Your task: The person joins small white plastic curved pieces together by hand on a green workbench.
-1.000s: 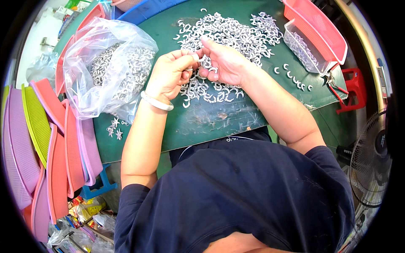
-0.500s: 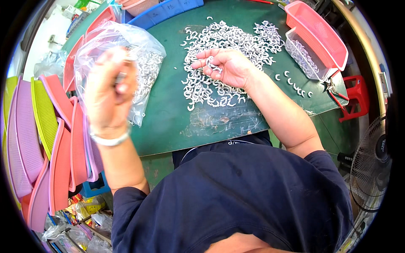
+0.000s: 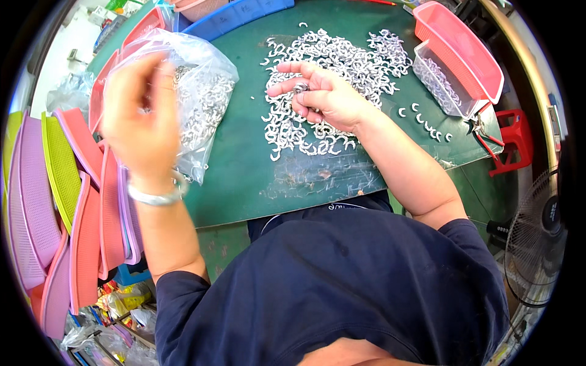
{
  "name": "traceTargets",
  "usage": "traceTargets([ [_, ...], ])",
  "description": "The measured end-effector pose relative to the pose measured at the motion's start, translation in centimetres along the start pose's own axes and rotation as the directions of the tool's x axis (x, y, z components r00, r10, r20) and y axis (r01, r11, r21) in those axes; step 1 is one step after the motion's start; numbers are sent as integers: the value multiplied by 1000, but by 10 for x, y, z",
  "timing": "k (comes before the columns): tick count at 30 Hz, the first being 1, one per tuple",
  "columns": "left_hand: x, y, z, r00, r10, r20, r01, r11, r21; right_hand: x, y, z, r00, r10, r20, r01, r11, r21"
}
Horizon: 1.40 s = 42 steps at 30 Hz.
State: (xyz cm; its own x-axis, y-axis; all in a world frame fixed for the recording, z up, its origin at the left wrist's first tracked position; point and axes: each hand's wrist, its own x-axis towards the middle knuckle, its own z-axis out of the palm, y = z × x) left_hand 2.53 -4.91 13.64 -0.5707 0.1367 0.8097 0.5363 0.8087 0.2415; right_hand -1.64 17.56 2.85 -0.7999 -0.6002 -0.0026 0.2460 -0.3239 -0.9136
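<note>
My right hand (image 3: 329,100) is over a spread pile of small C-shaped white-grey pieces (image 3: 317,137) on the green table. Its thumb and curled fingers hold a few C-shaped pieces (image 3: 300,88), while the index finger points out to the left. My left hand (image 3: 141,119), with a pale bangle (image 3: 155,196) on the wrist, is raised over a clear plastic bag (image 3: 213,64). Motion smears its fingers, so their grip and contents cannot be made out. The bag holds many more C-shaped pieces.
At the right stand a clear tub (image 3: 448,100) of similar pieces, a pink basket (image 3: 455,36) and red-handled pliers (image 3: 482,131). Stacked colored baskets (image 3: 43,189) crowd the left edge. A blue bin (image 3: 244,17) sits at the back, a fan (image 3: 537,232) at far right.
My left hand has shifted left and slightly up over the bag. My right thumb and fingers have closed in on the pieces that lay in the more open palm.
</note>
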Motion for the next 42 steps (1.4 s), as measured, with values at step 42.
traceTargets([
  [42, -86, 13, 118, 573, -381, 726, 817, 201, -540, 5, 23, 2, 949, -292, 120, 285, 628, -725],
])
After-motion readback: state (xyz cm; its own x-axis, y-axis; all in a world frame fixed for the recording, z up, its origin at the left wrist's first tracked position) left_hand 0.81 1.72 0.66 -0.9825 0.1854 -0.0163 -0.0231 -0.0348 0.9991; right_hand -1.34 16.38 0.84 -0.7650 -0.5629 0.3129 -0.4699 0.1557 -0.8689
